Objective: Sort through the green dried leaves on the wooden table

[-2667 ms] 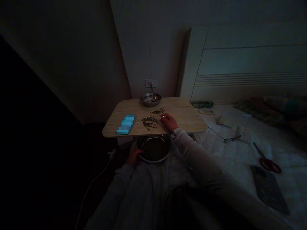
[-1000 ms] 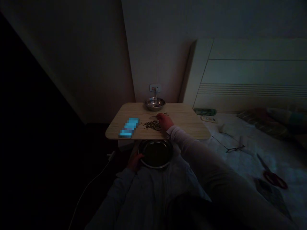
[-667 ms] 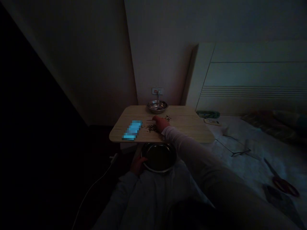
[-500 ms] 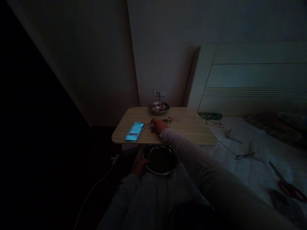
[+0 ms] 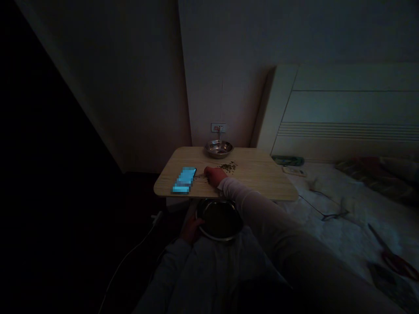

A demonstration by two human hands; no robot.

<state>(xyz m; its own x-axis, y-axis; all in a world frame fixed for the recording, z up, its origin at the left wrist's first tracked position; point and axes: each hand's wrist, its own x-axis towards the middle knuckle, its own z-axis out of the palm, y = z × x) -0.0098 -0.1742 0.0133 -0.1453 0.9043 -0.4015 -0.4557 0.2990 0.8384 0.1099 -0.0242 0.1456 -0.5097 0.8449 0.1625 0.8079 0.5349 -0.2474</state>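
Observation:
The room is very dark. My right hand [image 5: 213, 175] lies palm down on a small wooden table [image 5: 262, 183], over a heap of small dark grains, its fingertips close to a lit phone [image 5: 183, 179]. A second scatter of grains [image 5: 228, 166] lies farther back. My left hand [image 5: 192, 229] grips the rim of a metal pan [image 5: 220, 218] held just under the table's near edge. A small steel bowl [image 5: 218, 148] stands at the table's far edge.
A bed with white bedding [image 5: 340, 218] stretches to the right, with glasses [image 5: 330, 215], red-handled scissors [image 5: 394, 258] and a remote [image 5: 294, 171] on it. A headboard [image 5: 343, 109] and wall socket [image 5: 218, 127] are behind. A white cable [image 5: 131, 255] trails at left.
My right hand has slid left across the table over the nearer heap of grains, toward the phone. The left hand keeps holding the pan. The view has drifted.

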